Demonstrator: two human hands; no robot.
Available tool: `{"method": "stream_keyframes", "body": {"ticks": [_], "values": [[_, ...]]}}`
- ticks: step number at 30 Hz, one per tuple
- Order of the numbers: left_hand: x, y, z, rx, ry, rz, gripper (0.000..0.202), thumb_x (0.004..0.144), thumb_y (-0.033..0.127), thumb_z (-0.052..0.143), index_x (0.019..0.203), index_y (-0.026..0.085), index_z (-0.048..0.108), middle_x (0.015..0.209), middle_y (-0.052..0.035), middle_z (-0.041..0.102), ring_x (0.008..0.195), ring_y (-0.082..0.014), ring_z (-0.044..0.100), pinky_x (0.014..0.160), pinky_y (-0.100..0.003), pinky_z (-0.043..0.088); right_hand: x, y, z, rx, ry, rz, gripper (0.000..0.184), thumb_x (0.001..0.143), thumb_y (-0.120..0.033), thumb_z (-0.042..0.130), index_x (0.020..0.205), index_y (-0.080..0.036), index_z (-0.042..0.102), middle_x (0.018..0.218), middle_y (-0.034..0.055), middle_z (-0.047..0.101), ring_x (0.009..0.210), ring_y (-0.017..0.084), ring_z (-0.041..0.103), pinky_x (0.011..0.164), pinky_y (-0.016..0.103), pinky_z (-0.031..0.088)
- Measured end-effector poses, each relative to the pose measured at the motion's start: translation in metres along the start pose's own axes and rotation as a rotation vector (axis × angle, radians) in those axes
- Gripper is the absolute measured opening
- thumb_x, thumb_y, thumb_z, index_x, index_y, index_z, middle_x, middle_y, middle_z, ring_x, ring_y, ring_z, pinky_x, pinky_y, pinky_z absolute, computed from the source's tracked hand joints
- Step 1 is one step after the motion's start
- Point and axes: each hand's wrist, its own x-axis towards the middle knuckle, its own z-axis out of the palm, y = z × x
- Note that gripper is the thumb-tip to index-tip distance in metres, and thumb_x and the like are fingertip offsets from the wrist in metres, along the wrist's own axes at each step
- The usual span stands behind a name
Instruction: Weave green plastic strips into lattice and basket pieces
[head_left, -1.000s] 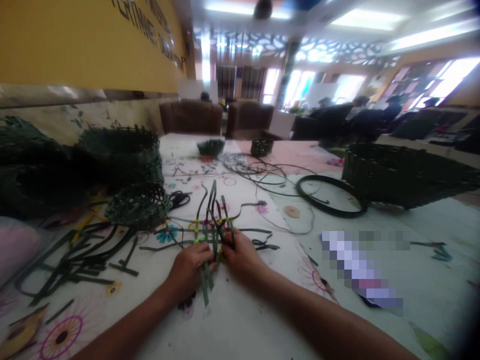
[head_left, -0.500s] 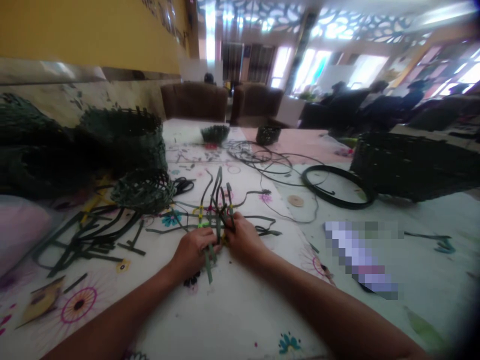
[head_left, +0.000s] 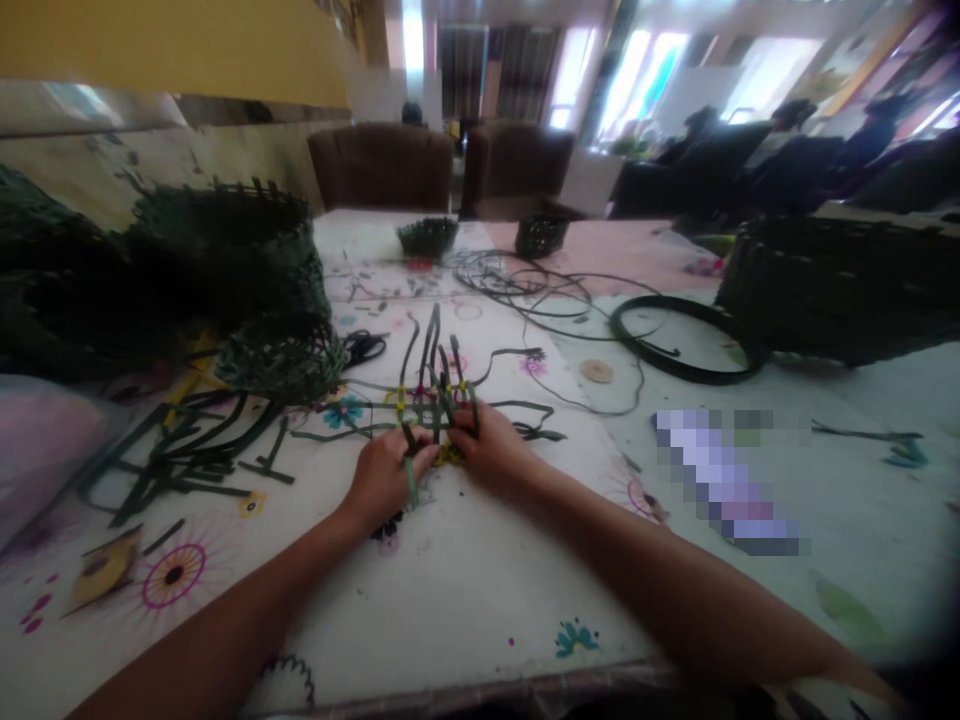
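Note:
A small lattice of crossed green strips (head_left: 427,405), tied with bits of yellow, lies on the flowered tablecloth before me. My left hand (head_left: 390,468) is closed at its near left side, with a green strip (head_left: 412,483) pinched in the fingers and its end hanging toward me. At the near right side, my right hand (head_left: 487,445) has its fingers curled on a strip of the lattice. Both sets of fingertips are close together, and what lies between them is partly hidden. Loose strip ends fan out away from me and to both sides.
Cut green strips (head_left: 180,450) lie to the left beside a small woven basket (head_left: 281,355) and black scissors (head_left: 365,347). A larger basket (head_left: 240,230) stands behind. To the right are a coiled strip (head_left: 686,375), a big dark basket (head_left: 847,290) and a blurred-out purplish item (head_left: 716,480).
The view has tilted down a little. My left hand has shifted slightly, and less of the green strip hangs below it. My right hand stays at the lattice.

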Motion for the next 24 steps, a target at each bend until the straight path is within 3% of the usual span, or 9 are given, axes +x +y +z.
{"method": "stream_keyframes", "body": {"ticks": [5,11,18,21,24], "values": [[0.005,0.004,0.004,0.074,0.055,-0.016,0.008,0.086,0.024,0.06,0.085,0.018,0.065,0.086,-0.0039,0.063,0.084,-0.0188,0.059,0.076,-0.028,0.042,0.0,0.001,0.002,-0.023,0.0,0.019,0.017,0.086,-0.019,0.054,0.07,-0.017,0.059,0.089,0.0043,0.056,0.081,0.015,0.051,0.073,0.027,0.037],[0.01,0.011,0.004,0.169,-0.049,-0.12,0.007,0.087,0.024,0.057,0.088,0.019,0.062,0.087,-0.0041,0.066,0.081,-0.0204,0.06,0.071,-0.029,0.04,-0.001,-0.001,0.001,-0.044,-0.004,0.029,0.018,0.086,-0.018,0.055,0.069,-0.016,0.059,0.088,0.0042,0.055,0.079,0.015,0.05,0.071,0.027,0.037],[0.005,-0.007,-0.019,-0.026,-0.181,-0.014,0.017,0.077,0.026,0.07,0.091,0.02,0.064,0.089,-0.0007,0.063,0.078,-0.0155,0.059,0.07,-0.024,0.042,-0.002,-0.002,-0.001,-0.019,0.014,0.014,0.02,0.087,-0.017,0.055,0.067,-0.016,0.059,0.088,0.0045,0.057,0.08,0.015,0.05,0.074,0.027,0.038],[0.002,-0.009,-0.025,-0.03,-0.152,0.042,0.01,0.082,0.028,0.065,0.083,0.018,0.064,0.085,-0.0013,0.061,0.078,-0.0155,0.057,0.071,-0.025,0.041,-0.002,-0.002,-0.001,0.018,0.013,0.003,0.017,0.086,-0.016,0.054,0.071,-0.017,0.062,0.093,0.0054,0.059,0.084,0.016,0.052,0.078,0.028,0.04],[0.002,-0.004,-0.023,0.008,-0.091,-0.014,0.01,0.085,0.027,0.06,0.081,0.018,0.063,0.08,-0.0008,0.062,0.076,-0.0159,0.057,0.069,-0.025,0.04,-0.003,-0.002,-0.001,0.026,0.013,-0.001,0.015,0.087,-0.017,0.054,0.076,-0.017,0.064,0.095,0.0061,0.06,0.086,0.017,0.053,0.08,0.029,0.041]]}}
